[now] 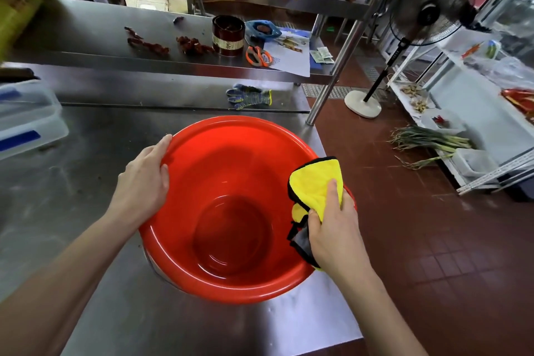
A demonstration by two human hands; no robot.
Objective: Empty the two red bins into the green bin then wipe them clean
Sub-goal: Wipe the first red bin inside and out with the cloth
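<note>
A round red bin (231, 170) stands on the steel table (86, 211) in front of me, and its inside holds nothing. My left hand (144, 179) grips the bin's left rim, fingers curled over the edge. My right hand (332, 228) holds a yellow cloth with black trim (315, 185) and presses it against the bin's right rim. No second red bin and no green bin can be seen.
A clear plastic box (26, 115) sits at the table's left edge. A blue work glove (248, 96) lies behind the bin. The shelf above carries dried chillies (193, 45), a dark tin (228, 35) and orange scissors (258, 55). A standing fan (427, 9) and spring onions (430, 141) occupy the tiled floor to the right.
</note>
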